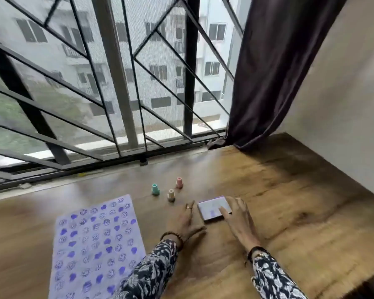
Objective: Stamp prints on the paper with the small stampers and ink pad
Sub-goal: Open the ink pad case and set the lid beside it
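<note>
Patterned sleeves [153, 268] lead to both hands at the ink pad [214, 208] on the wooden table [289, 212]: the right hand [239, 216] rests open on its lid, the left hand [187, 219] lies open and empty just beside it. Since the paper [95, 244] looks nearly covered in purple prints and the three stampers [170, 194] stand untouched behind, closing seems the step: steady the case, then press the lid down evenly.

I'm on a wood-grain table [268, 190] with a soft sheen, and my paper [95, 240] looks thin and matt. Stampers [171, 194] look like smooth plastic, the pad [212, 207] glossy, my sleeves [151, 275] printed cloth.
</note>
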